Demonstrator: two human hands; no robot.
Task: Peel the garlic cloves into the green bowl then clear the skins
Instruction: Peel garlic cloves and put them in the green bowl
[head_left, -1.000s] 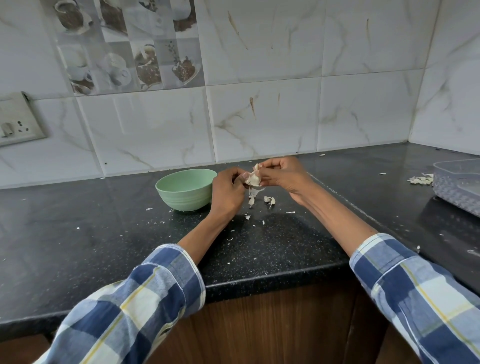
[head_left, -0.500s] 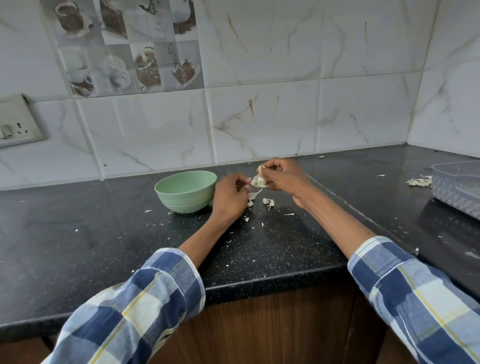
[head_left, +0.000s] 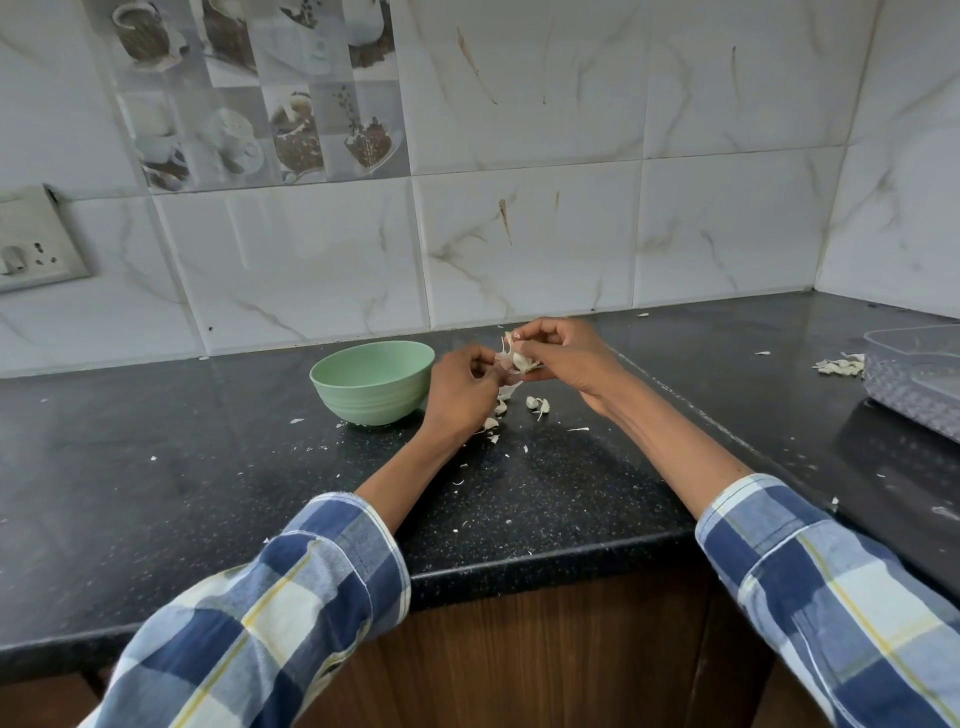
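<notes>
Papery garlic clove (head_left: 518, 358) is being pinched between the curled fingers of the right hand (head_left: 563, 358), while its loose skin (head_left: 503, 358) is being pulled by the left hand (head_left: 460, 387). Just left of that hand, the green bowl (head_left: 374, 381) is sitting on the black worktop (head_left: 156, 467); more cloves (head_left: 537, 404) are lying below both hands.

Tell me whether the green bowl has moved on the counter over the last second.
No. The green bowl keeps its place below the same wall tile seam; only the camera shifted slightly.
</notes>
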